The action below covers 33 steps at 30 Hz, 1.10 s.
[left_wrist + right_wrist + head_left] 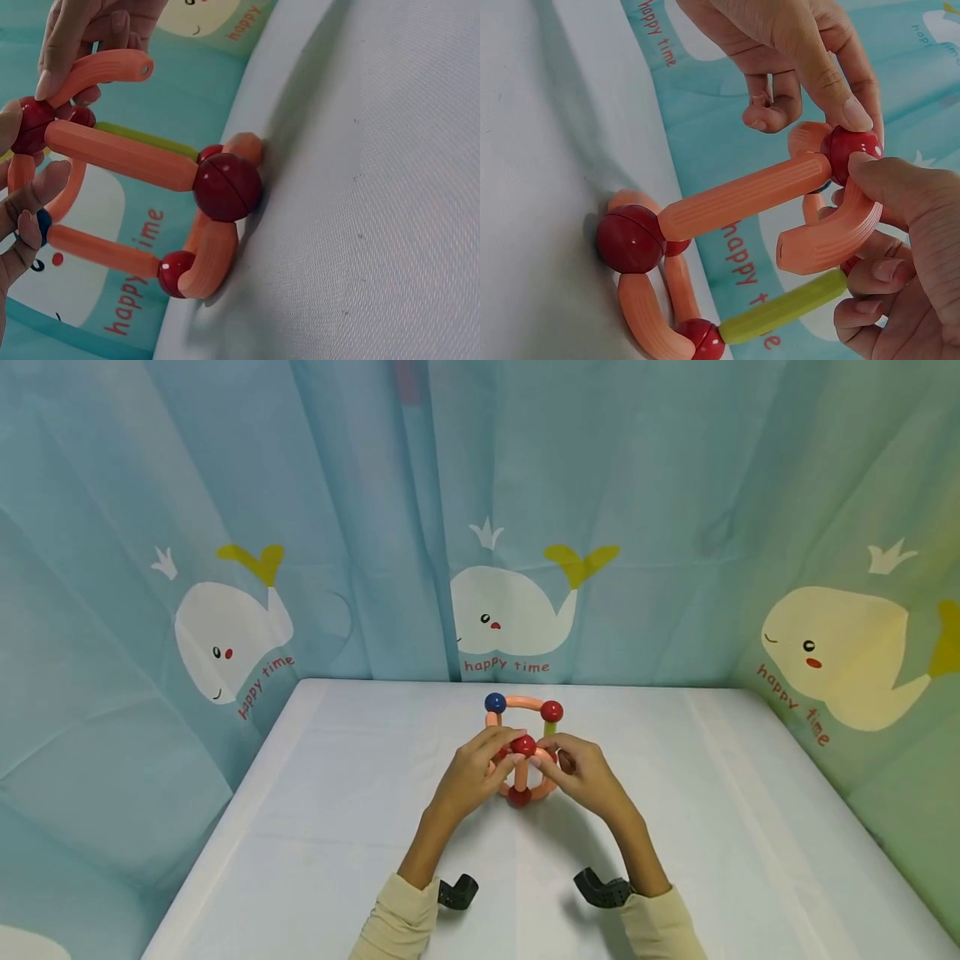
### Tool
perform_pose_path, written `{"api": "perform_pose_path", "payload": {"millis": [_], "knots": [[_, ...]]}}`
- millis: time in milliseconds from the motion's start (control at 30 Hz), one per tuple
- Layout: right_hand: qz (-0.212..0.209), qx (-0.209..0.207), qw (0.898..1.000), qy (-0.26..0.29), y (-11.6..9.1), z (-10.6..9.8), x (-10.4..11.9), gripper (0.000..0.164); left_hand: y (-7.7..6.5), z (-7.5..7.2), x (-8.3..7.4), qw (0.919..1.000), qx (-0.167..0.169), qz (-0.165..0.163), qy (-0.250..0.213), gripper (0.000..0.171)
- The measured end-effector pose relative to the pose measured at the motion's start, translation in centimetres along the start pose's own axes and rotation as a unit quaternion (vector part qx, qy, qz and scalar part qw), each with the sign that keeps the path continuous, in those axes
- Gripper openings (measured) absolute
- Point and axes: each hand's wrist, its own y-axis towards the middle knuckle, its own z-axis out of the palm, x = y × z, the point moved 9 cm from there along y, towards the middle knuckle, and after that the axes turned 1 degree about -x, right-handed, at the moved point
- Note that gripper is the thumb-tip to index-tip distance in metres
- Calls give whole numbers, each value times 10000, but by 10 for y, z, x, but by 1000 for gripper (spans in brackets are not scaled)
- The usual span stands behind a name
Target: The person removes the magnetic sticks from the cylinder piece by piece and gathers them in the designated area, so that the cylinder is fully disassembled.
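Note:
A frame of toy building sticks and balls stands on the table, its base a ring of curved orange sticks and red balls. My left hand (476,768) pinches the red ball (847,154) atop the near straight orange stick (746,196) between thumb and fingers. With thumb and fingers my right hand (588,774) grips a curved orange stick (832,236) at that same ball; the stick's other end is free. Behind, a green stick (784,306) rises to another red ball (551,711). A blue ball (495,702) sits at the far left top corner, joined by a curved orange stick (523,702).
The white table (337,860) reaches back to a light blue curtain (637,460) printed with whales. Black devices, one at the left wrist (457,892) and one at the right wrist (600,889), stick out inward near the cuffs.

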Motion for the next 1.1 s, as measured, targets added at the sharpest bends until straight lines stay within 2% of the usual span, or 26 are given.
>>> {"api": "perform_pose_path", "payload": {"millis": [367, 833, 1000, 1100], "knots": [[-171, -169, 9997, -77, -1, -1, -1, 12, 0, 0, 1, 10000, 11, -44, -31, 37], [-31, 2, 9999, -141, -4, -4, -7, 11, 0, 2, 0, 10000, -16, 28, -23, 37], [104, 163, 9997, -137, -6, -7, -14, 10, 0, 1, 0, 10000, -4, 22, -24, 37], [364, 250, 9988, -200, -8, -11, -23, 10, 0, 2, 0, 10000, 29, -7, 18, 37]]}}
